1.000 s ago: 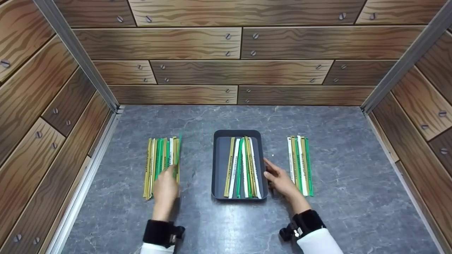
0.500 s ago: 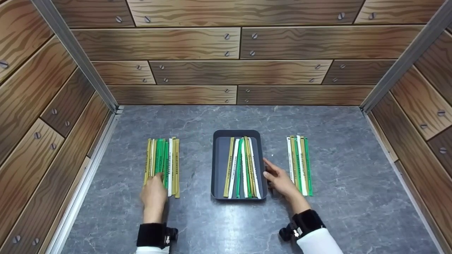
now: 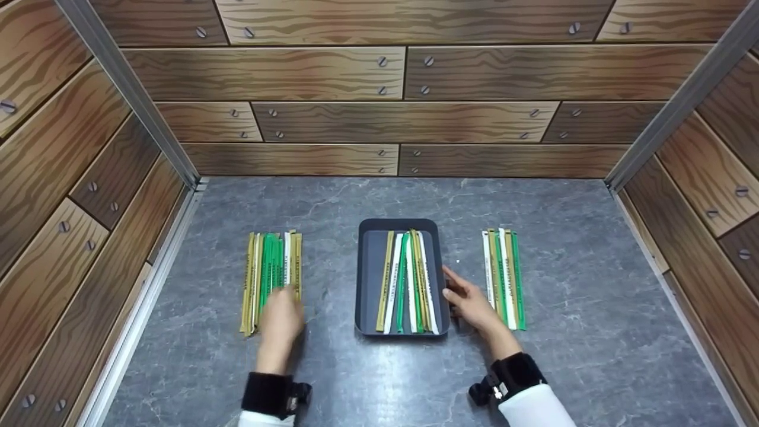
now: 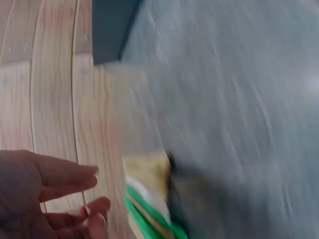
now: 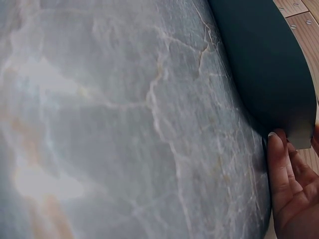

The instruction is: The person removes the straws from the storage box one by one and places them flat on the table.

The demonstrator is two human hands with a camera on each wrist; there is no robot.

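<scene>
My left hand (image 3: 281,314) is over the lower right part of a row of slim printed stick packets (image 3: 274,255) in gold, white and green. In the left wrist view, the thumb and fingers (image 4: 70,172) are apart with nothing between them, beside the blurred ends of the packets (image 4: 149,194). My right hand (image 3: 471,302) touches the right side of a dark grey tray (image 3: 369,279). In the right wrist view, its fingertips (image 5: 275,142) rest against the tray wall (image 5: 271,64). Several stick packets (image 3: 409,284) lie lengthwise inside the tray.
A smaller row of white, gold and green stick packets (image 3: 504,273) lies to the right of the tray, beside my right hand. The grey marbled tabletop (image 3: 332,201) is bounded by wood-print walls (image 3: 332,121) at the back and both sides.
A green packet, tilted at the row's right edge a second ago, now lies among the other green ones. My left hand shifted left, then back right. The right hand and tray stay put.
</scene>
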